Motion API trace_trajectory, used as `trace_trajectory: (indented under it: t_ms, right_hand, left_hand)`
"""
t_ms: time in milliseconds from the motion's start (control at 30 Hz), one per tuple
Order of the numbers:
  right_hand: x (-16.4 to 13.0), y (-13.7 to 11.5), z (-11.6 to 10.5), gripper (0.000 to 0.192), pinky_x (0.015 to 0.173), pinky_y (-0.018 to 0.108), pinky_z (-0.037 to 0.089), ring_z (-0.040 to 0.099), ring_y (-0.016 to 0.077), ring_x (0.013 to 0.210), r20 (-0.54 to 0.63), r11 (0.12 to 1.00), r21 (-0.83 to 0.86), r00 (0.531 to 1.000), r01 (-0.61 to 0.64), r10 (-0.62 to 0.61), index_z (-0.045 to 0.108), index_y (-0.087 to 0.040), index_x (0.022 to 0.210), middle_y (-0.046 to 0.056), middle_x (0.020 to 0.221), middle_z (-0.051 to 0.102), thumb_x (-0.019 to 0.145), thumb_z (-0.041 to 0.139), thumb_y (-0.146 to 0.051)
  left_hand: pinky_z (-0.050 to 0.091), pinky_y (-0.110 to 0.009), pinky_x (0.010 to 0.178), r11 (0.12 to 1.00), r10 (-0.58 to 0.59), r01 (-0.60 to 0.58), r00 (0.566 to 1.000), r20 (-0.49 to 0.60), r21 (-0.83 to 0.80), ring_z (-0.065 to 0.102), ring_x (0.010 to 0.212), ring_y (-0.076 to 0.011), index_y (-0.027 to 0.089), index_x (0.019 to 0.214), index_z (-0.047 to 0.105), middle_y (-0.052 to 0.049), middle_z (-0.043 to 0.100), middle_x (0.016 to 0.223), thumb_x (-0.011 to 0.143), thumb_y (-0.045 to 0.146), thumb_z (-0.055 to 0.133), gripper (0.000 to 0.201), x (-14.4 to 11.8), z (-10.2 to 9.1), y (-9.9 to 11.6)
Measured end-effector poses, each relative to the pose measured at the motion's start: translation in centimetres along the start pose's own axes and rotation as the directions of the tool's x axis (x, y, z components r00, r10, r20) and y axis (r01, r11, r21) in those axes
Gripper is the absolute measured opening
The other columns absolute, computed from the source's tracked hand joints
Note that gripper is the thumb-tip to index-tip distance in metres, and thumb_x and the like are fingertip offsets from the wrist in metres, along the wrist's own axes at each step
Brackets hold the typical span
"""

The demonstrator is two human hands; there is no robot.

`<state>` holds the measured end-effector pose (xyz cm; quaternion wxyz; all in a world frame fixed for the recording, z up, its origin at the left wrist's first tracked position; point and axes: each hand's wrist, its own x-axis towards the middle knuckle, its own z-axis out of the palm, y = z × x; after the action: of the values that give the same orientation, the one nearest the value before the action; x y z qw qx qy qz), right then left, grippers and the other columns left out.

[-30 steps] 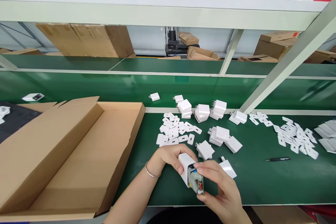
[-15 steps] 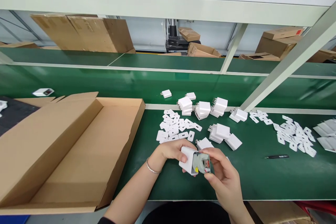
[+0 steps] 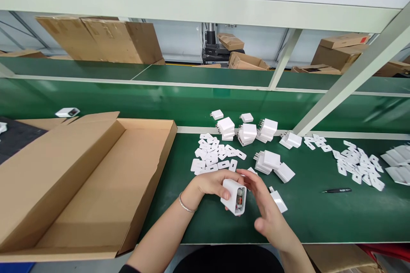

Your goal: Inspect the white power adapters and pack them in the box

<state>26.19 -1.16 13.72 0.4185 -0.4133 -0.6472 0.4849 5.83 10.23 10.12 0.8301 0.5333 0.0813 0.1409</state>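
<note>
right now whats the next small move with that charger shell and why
Probably press the insides fully home with the right hand. The left hand holds the shell with its open end showing orange parts, and cover plates lie just beyond.

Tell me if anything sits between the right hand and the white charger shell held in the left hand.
Nothing visible does. The left hand grips the white charger shell above the green bench, open end showing its insides. The right hand is right beside it, fingers reaching the shell's far side with no part in between.
</note>
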Motion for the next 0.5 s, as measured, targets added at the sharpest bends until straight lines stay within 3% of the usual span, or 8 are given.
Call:
trace_trajectory:
  t_ms: [100,200,267,333,433,500]
  right_hand:
    - [0.8,0.3,0.1,0.070,0.125,0.049,0.042,0.047,0.0319,0.151,0.022,0.998,0.032,0.998,-0.051,0.050,0.050,-0.034,0.159,0.010,0.164,0.048,0.102,0.049,-0.075]
    - [1.3,0.4,0.1,0.056,0.130,0.050,0.034,0.033,0.0310,0.161,0.034,0.998,-0.007,0.998,-0.055,0.056,0.059,-0.038,0.152,0.006,0.169,0.043,0.104,0.056,-0.067]
    - [1.4,0.2,-0.1,0.052,0.129,0.052,0.036,0.032,0.0327,0.161,-0.010,0.999,-0.012,0.999,-0.033,0.033,0.064,-0.038,0.145,0.006,0.171,0.040,0.101,0.062,-0.066]
    - [1.6,-0.1,-0.3,0.049,0.125,0.051,0.042,0.040,0.0341,0.156,-0.134,1.000,-0.016,0.991,0.007,-0.009,0.067,-0.036,0.140,0.008,0.167,0.044,0.099,0.068,-0.063]
    - [2.0,-0.5,-0.1,0.046,0.118,0.049,0.050,0.056,0.0319,0.141,-0.361,0.999,-0.002,0.932,0.046,-0.043,0.066,-0.033,0.138,0.009,0.150,0.060,0.098,0.072,-0.056]
    - [2.2,-0.6,0.1,0.044,0.113,0.046,0.053,0.062,0.0300,0.132,-0.429,0.999,0.029,0.903,0.041,-0.025,0.066,-0.032,0.136,0.008,0.141,0.066,0.099,0.072,-0.053]
  left_hand:
    - [0.048,-0.024,0.050,0.997,0.050,-0.051,0.999,-0.019,-0.056,0.063,0.057,-0.0154,0.019,0.086,0.066,-0.001,0.069,0.075,0.057,0.060,0.102,0.062,0.5,0.1,-0.7]
    - [0.045,-0.022,0.051,0.982,0.117,-0.123,0.992,-0.044,-0.145,0.059,0.057,-0.0120,0.017,0.099,0.069,-0.001,0.067,0.079,0.063,0.062,0.099,0.066,1.0,1.0,-0.9]
    - [0.047,-0.022,0.057,0.960,0.172,-0.197,0.976,-0.137,-0.198,0.061,0.063,-0.0121,0.016,0.113,0.068,-0.003,0.067,0.086,0.066,0.063,0.097,0.072,1.3,2.0,-0.7]
    - [0.051,-0.024,0.066,0.937,0.229,-0.287,0.936,-0.269,-0.199,0.065,0.075,-0.0152,0.019,0.125,0.064,-0.005,0.068,0.095,0.072,0.067,0.093,0.077,1.6,3.1,-0.5]
    - [0.054,-0.030,0.081,0.918,0.371,-0.396,0.856,-0.361,0.005,0.068,0.097,-0.0220,0.027,0.144,0.052,-0.009,0.069,0.116,0.080,0.068,0.086,0.083,1.9,4.3,-0.4]
    - [0.054,-0.034,0.093,0.898,0.438,-0.380,0.820,-0.367,0.222,0.066,0.114,-0.0263,0.030,0.154,0.045,-0.013,0.066,0.135,0.087,0.060,0.084,0.083,1.8,4.5,-0.6]
